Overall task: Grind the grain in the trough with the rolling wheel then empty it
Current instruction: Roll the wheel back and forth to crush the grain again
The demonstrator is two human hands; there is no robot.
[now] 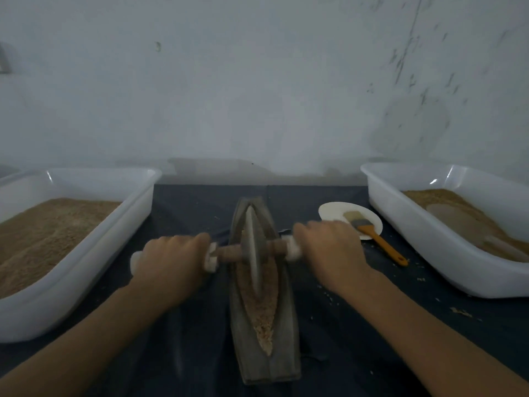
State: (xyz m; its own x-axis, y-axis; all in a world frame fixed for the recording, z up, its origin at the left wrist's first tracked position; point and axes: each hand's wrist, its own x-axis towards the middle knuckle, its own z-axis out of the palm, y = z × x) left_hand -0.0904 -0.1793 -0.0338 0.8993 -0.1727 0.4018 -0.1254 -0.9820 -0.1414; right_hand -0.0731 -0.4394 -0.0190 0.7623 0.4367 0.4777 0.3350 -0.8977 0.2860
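1. Where the dark cloth lies nearest the viewer, the boat-shaped trough is set lengthwise, its groove filled with pale, crushed grain.
2. The rolling wheel is stood upright in the groove, about midway along the trough, with its wooden axle laid crosswise.
3. The left hand is closed around the white-wrapped left handle; the right hand is wrapped likewise around the right handle.
4. Just beyond the right hand, a white plate is seen, with an orange-handled brush laid across it.
5. Grain is held in the left tub and the right tub, which flank the trough against the wall.
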